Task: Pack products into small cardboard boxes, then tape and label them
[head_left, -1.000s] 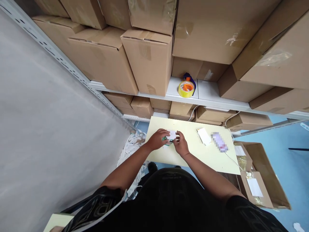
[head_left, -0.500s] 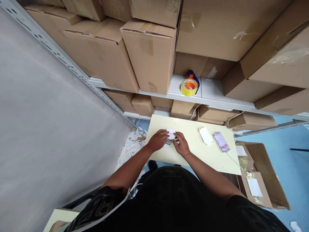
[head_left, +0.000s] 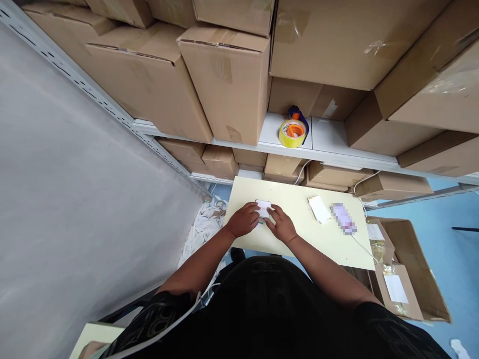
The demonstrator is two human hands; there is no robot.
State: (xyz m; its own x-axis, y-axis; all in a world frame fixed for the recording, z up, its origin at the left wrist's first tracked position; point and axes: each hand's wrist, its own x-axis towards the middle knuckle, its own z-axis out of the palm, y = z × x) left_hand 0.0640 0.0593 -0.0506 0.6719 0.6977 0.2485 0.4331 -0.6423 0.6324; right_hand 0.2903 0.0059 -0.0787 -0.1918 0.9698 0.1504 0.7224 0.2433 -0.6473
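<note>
A small white rectangular piece [head_left: 264, 207], like a card or label with faint reddish print, is between my hands over the near left part of the cream table [head_left: 295, 239]. My left hand [head_left: 244, 220] is closed at its left edge, fingers bent over the side. From the right, my right hand [head_left: 281, 225] grips its edge, thumb low and fingers on top. A bit of green shows beneath the piece; the rest there is hidden by my fingers. To the right lies a white flat box [head_left: 319, 209].
A blurred phone-like object [head_left: 343, 219] with a cable lies at the table's right. A tape dispenser [head_left: 294, 132] with yellow tape sits on the shelf [head_left: 329, 134] among cardboard boxes [head_left: 228, 85]. Paper strips [head_left: 196, 234] litter the left floor; an open carton [head_left: 422, 269] stands right.
The fingers of my right hand have shifted and spread a little at the white piece, so more of its face shows. The view has tilted slightly; other things stay put.
</note>
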